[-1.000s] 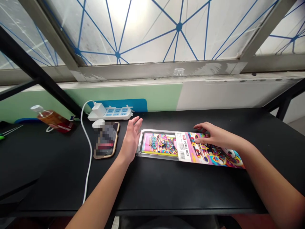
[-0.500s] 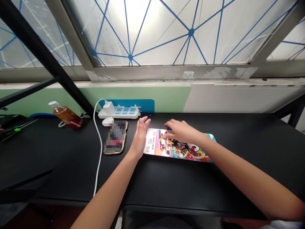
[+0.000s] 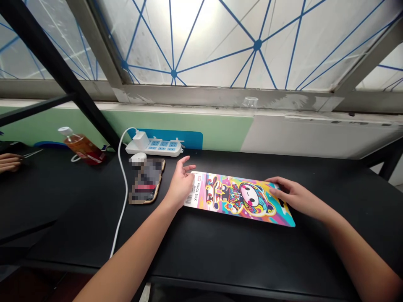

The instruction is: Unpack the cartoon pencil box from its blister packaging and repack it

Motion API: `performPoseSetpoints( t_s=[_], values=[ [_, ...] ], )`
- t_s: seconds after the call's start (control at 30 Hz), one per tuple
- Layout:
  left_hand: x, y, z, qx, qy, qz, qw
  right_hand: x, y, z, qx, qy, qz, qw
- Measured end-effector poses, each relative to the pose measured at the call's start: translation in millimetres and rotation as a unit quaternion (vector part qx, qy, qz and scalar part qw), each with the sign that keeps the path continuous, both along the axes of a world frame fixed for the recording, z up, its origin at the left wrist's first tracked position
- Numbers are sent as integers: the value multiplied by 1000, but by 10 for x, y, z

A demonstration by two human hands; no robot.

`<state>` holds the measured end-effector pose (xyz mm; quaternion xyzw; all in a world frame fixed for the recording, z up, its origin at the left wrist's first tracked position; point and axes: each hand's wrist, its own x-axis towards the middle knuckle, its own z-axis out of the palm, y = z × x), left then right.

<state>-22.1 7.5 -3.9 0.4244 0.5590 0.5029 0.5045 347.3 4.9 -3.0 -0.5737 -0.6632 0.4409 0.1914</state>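
A flat, brightly printed pencil box (image 3: 236, 197) lies lengthwise across the black desk, a cartoon figure on its face and a white strip reading PENCIL BOX at its left end. My left hand (image 3: 181, 182) grips that left end, its thumb side over the edge and the index finger sticking out. At the other end, my right hand (image 3: 288, 193) pinches the far right corner, thumb on top and fingers at the far edge. The fingertips under the box are hidden.
Left of the box lie a phone (image 3: 146, 182) with a blurred screen and a white rounded case (image 3: 138, 157). Behind them is a power strip (image 3: 157, 147), its white cable (image 3: 121, 188) running forward. A bottle (image 3: 83, 147) leans farther left, near another person's hand (image 3: 9, 162).
My right hand has slid from the middle of the pencil box to its right end, uncovering the cartoon. My left fingers have curled onto the left end. The green-handled scissors have left view.
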Motion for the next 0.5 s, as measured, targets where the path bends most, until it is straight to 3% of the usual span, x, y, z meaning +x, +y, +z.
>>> performPoseSetpoints(
  t_s=[0.13,0.27,0.4,0.5],
  values=[
    [-4,36,-28,-4,-31,19,999,-164,-15,52,-67,32,28,997],
    [-18,36,-45,4,-46,28,999,-216,-34,78,-59,23,5,998],
    [-11,13,-36,22,-57,37,997,-171,-70,68,-1,-34,-15,999],
    [7,-8,36,31,-92,41,994,-147,-96,93,123,-100,-20,987]
  ],
)
